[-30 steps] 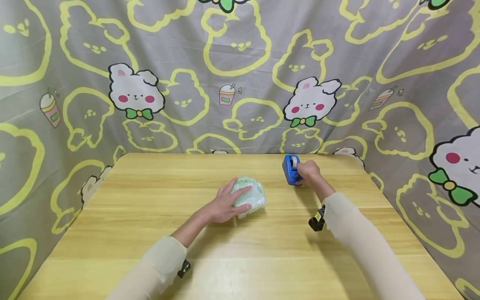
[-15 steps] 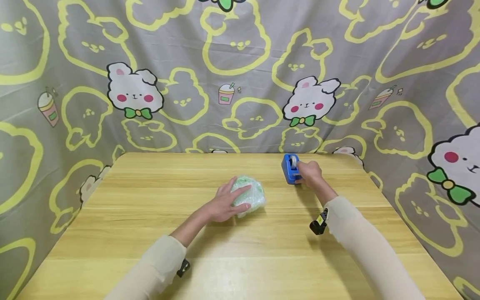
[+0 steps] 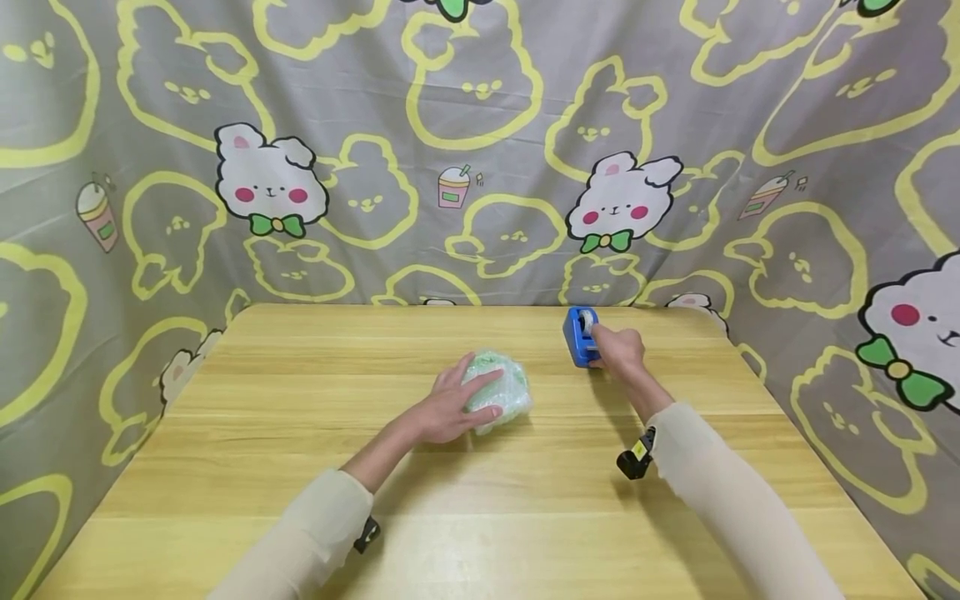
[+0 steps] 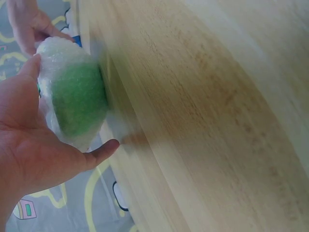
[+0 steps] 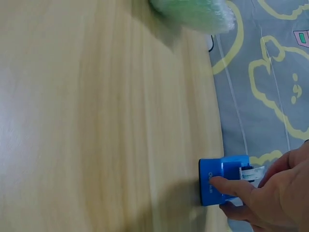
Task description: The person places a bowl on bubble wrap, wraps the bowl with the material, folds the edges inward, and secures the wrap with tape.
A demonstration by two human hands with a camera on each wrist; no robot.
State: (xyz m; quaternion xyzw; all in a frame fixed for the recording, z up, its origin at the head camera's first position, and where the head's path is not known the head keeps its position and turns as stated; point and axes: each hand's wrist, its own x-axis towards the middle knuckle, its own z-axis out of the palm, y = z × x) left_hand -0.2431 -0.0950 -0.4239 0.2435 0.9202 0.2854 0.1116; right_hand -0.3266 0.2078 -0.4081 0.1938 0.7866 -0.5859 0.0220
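Observation:
In the head view my left hand [image 3: 453, 407] rests on a bubble-wrapped bundle [image 3: 506, 396], its fingers spread over the near left side. The left wrist view shows green contents [image 4: 79, 99] through the clear wrap, but not what they are. My right hand [image 3: 621, 348] holds a blue tape dispenser [image 3: 579, 337] near the table's far edge. Up close in the right wrist view, one digit lies across the dispenser's front [image 5: 207, 181] and another is beneath it. A roll of clear tape [image 5: 251, 173] shows in its slot.
The wooden table [image 3: 337, 367] reaches back to a grey curtain [image 3: 337, 100] printed with yellow outlines and white rabbits, which also hangs along both sides. A black wrist camera [image 3: 636, 454] is strapped to the right forearm, another [image 3: 366, 535] to the left.
The right wrist and forearm have shifted very slightly while the hand stays at the tape dispenser. The left hand and the wrapped bundle have kept their places.

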